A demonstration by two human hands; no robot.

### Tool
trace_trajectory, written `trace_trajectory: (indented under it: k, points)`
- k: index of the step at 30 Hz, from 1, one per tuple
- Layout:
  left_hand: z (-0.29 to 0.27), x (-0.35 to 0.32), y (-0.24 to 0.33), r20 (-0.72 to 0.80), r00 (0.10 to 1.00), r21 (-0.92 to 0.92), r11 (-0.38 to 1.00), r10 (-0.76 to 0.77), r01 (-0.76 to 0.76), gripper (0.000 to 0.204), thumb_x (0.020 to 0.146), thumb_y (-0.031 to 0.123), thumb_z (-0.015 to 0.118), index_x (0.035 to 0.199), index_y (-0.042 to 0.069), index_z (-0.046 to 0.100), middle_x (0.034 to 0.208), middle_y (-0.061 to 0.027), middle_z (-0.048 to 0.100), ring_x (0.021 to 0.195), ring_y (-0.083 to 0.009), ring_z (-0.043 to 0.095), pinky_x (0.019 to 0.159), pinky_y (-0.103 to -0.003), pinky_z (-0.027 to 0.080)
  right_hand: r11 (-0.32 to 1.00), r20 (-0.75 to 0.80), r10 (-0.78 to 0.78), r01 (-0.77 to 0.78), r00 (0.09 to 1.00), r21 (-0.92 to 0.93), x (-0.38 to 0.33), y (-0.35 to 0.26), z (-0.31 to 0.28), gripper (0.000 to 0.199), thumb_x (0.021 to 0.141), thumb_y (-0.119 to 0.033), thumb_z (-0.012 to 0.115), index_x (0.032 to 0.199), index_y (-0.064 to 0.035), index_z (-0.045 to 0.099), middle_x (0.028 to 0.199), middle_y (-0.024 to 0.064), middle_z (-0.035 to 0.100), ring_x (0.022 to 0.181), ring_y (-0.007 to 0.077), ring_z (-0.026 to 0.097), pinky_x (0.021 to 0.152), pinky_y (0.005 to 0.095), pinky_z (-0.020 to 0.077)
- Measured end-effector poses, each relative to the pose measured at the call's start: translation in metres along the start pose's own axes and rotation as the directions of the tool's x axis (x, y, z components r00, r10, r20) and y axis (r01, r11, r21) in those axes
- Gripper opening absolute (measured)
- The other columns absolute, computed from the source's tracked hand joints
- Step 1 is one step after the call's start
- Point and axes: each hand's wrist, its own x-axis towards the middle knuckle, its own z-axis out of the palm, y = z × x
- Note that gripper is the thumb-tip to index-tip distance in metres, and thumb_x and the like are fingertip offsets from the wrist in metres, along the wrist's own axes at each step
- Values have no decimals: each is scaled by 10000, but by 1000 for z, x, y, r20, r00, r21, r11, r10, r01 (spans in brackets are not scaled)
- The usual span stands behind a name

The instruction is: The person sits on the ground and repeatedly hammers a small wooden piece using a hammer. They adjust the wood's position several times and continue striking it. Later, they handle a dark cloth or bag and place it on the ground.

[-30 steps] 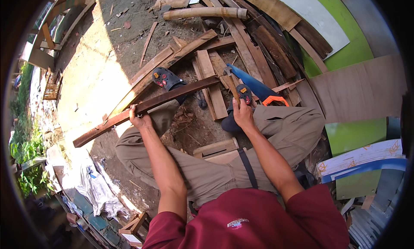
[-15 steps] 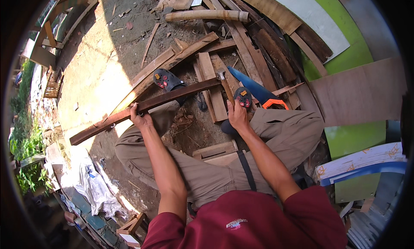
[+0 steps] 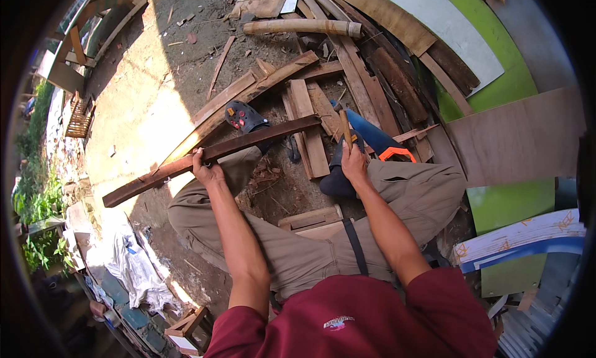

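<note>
My left hand (image 3: 205, 170) grips a long dark wooden plank (image 3: 261, 139) near its middle. The plank runs from the lower left up to the right across my left knee, beside my dark sandal (image 3: 243, 116). My right hand (image 3: 354, 164) is closed around a wooden-handled tool (image 3: 345, 127) whose handle sticks upward; its head is hard to make out. Just to the right of that hand lies a blue handsaw (image 3: 372, 133) with an orange grip (image 3: 397, 153), resting on boards by my right leg.
Loose planks and boards (image 3: 307, 131) lie fanned out on the dirt ahead, with a pale round log (image 3: 301, 27) beyond. Green and brown sheets (image 3: 518, 141) stand at the right. A small wooden block (image 3: 310, 218) sits between my legs. White cloth (image 3: 136, 268) lies at the lower left.
My right hand has shifted a little left and the tool's wooden handle now points up. The plank's left end has dropped slightly; my left hand keeps its hold.
</note>
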Motion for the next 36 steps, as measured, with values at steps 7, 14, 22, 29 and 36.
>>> trace_trajectory:
  k: [7, 14, 22, 29, 36]
  points:
    - [-9, 0, 3, 2, 1000, -12, 999, 31, -31, 139, 826, -12, 649, 932, 67, 610, 895, -26, 633, 866, -175, 636, 876, -342, 531, 999, 72, -18, 15, 997, 45, -6, -18, -2, 461, 1033, -429, 456, 1089, 9, 588, 890, 311, 665, 889, 502, 643, 777, 588, 481]
    - [-8, -4, 3, -17, 999, 23, 999, 49, -49, 163, 816, -21, 645, 928, 91, 605, 895, -10, 618, 887, -165, 631, 886, -359, 535, 990, -17, -41, 43, 999, 131, -7, -29, 1, 462, 1027, -410, 476, 1088, 36, 580, 893, 318, 663, 892, 486, 653, 766, 578, 490]
    - [-12, -4, 7, -2, 997, 50, 996, 80, -80, 194, 800, -26, 662, 938, 97, 604, 899, 5, 622, 893, -151, 624, 885, -349, 526, 992, -21, 10, -7, 1000, 125, 13, -33, -4, 439, 1030, -409, 482, 988, 15, 590, 838, 300, 653, 845, 494, 637, 724, 560, 487]
    - [13, -14, 8, -93, 995, 48, 998, 34, -30, 169, 793, 7, 693, 924, 94, 633, 903, 13, 630, 899, -140, 620, 890, -340, 512, 995, 122, 67, -76, 990, 72, -15, -20, 6, 448, 1020, -381, 498, 1043, 61, 568, 833, 343, 639, 861, 543, 617, 780, 591, 479]
    - [23, -18, 9, -128, 990, 59, 997, 53, -46, 147, 803, 11, 685, 913, 96, 638, 887, 2, 617, 903, -161, 619, 884, -348, 509, 975, -28, -74, 78, 997, 209, -13, -35, 2, 430, 1023, -367, 504, 1022, 56, 583, 838, 356, 629, 865, 530, 623, 762, 575, 484]
